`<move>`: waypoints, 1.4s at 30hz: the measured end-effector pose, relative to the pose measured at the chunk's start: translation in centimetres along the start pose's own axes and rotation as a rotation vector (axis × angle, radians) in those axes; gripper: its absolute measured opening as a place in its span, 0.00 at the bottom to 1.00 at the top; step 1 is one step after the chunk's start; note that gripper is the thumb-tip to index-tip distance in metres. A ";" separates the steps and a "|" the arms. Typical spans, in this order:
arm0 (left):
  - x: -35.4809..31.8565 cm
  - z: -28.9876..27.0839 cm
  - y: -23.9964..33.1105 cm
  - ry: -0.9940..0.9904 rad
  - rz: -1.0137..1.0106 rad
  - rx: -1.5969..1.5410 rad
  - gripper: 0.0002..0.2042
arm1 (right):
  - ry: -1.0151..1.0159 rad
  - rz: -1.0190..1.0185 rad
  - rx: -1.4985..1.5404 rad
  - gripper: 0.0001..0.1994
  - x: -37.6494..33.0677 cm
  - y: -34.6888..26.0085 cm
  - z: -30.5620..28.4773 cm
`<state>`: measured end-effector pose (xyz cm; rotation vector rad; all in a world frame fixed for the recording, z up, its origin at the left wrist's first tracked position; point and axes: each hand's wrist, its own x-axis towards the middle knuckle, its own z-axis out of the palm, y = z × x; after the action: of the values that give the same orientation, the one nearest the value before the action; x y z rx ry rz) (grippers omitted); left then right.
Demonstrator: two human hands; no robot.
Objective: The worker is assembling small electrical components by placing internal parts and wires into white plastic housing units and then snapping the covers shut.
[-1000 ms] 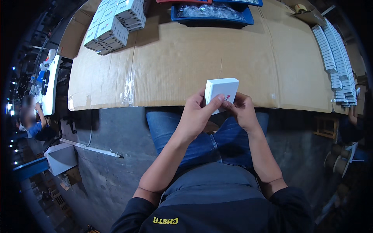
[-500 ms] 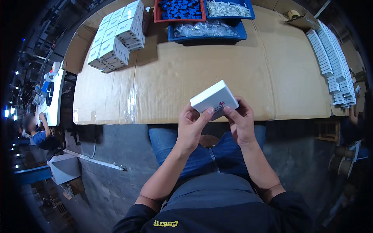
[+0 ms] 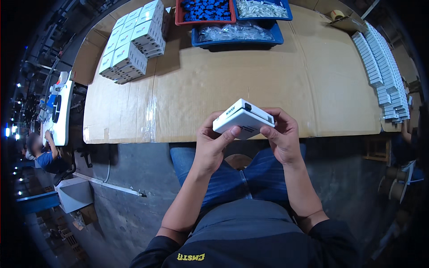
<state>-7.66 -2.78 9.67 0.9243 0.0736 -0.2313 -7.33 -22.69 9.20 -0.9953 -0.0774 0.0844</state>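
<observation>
A small white box with dark print is held between both hands just above the table's near edge. My left hand grips its left side, thumb on the near face and fingers underneath. My right hand closes on the right side the same way. The box is tilted, showing a printed narrow side and an edge with a black spot. The fingers behind it are mostly hidden.
Cardboard covers the table. White boxes are stacked at the far left. At the back stand a red bin of blue parts, a blue bin of white pieces and another blue bin of clear plastic. Small white boxes line the right. A person sits far left.
The white box has been turned in my hands, so a different printed side and a black-spotted edge now show. Both hands have shifted their hold on it slightly.
</observation>
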 end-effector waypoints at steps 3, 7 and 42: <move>0.7 -1.0 -0.2 -0.103 0.118 0.231 0.20 | -0.008 -0.028 -0.019 0.21 -0.1 0.1 -0.9; 0.1 0.0 0.9 -0.182 0.183 0.421 0.20 | -0.118 -0.112 -0.133 0.20 0.1 -0.5 -1.0; 0.0 -1.0 0.8 -0.265 0.329 0.449 0.16 | -0.214 -0.219 -0.347 0.19 0.1 -0.8 -0.2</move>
<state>-7.44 -1.50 9.66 1.3253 -0.3876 -0.0609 -7.15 -23.27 9.81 -1.3149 -0.4073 -0.0254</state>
